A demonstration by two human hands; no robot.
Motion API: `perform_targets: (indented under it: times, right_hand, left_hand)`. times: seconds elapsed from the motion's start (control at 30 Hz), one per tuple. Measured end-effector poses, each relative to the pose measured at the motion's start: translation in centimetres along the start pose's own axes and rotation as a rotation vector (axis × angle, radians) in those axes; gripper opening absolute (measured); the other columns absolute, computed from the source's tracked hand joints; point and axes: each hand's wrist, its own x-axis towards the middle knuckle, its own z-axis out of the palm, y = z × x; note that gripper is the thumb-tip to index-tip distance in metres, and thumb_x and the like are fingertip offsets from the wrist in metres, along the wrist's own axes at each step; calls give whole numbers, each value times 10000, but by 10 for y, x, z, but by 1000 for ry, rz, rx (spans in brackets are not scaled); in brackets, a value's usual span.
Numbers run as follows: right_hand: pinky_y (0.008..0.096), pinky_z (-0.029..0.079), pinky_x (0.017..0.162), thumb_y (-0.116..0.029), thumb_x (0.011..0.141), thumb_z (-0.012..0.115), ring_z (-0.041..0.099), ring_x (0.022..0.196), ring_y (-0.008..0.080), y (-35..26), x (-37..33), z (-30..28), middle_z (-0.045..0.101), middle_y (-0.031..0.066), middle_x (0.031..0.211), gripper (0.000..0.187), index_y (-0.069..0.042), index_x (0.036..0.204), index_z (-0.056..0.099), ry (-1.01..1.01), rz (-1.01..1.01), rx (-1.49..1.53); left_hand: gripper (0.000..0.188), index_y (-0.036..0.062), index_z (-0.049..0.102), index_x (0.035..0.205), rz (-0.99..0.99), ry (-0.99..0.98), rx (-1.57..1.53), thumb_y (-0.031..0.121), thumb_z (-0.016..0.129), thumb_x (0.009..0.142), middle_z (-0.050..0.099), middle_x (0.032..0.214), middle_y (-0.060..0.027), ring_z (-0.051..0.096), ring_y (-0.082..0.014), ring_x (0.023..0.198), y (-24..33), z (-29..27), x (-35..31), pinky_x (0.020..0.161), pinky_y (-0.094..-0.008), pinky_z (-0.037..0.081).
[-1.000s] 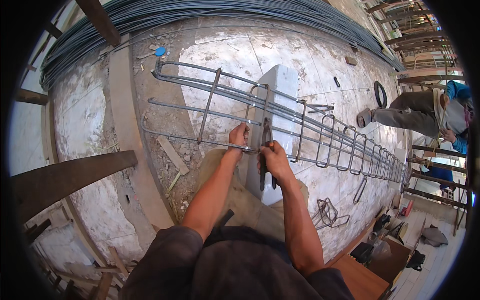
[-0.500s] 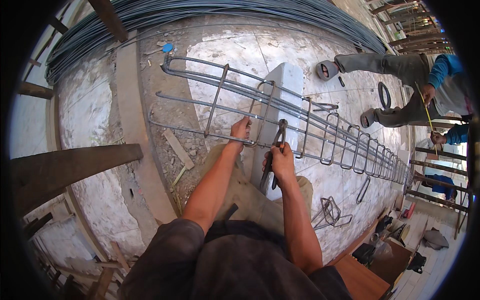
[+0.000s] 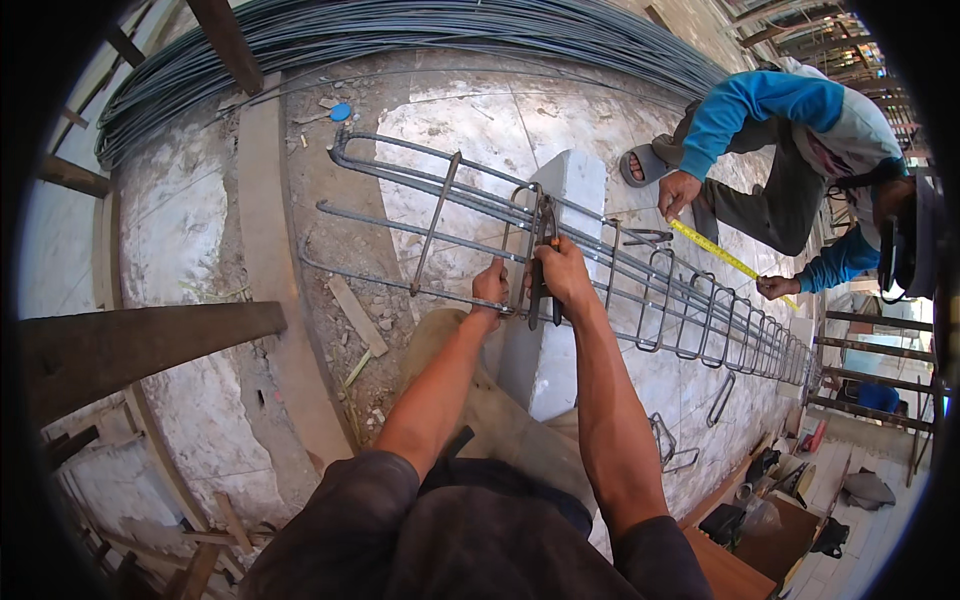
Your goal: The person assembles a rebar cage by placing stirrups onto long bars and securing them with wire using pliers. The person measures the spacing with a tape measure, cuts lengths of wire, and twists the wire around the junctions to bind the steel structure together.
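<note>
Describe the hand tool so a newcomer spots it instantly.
Find the long rebar cage crossing the floor, then the whitish block beneath its left part. Over that block, the wearer's right hand grips the pincers, head pointing away from the wearer. Two dark handles side by side below the fist set them apart from the surrounding bars.

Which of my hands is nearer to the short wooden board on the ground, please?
Left. The left hand is at the near side of the steel cage, right of the wooden board; the right hand, holding the pliers, is farther to the right.
</note>
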Motion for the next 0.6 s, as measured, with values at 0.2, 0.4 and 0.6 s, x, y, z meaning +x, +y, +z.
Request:
perform_targets:
  times: [0.2, 0.4, 0.6]
  right_hand:
    - [386, 542, 477, -110, 957, 515, 628, 542, 218, -4, 5, 1, 643, 130, 764, 112, -32, 1037, 509, 99, -13, -58]
    - [370, 530, 465, -117, 942, 542, 641, 534, 220, -3, -19, 5, 658, 129, 763, 117, -14, 997, 536, 74, -26, -111]
    - [366, 535, 473, -111, 940, 552, 644, 535, 220, 16, -12, 16, 658, 120, 744, 112, -19, 1001, 543, 62, -17, -14]
  left_hand:
    - [447, 170, 497, 730, -25, -34, -35, 501, 551, 1026, 353, 537, 82, 301, -63, 412, 2, 2, -5, 400, -280, 206]
    - [437, 171, 498, 734, -22, -26, -42, 495, 551, 1021, 347, 533, 79, 297, -61, 408, 5, -2, -4, 398, -281, 200]
    - [423, 170, 510, 753, -9, 2, -36, 494, 554, 1022, 349, 543, 82, 289, -61, 416, 4, -4, 0, 400, -279, 202]
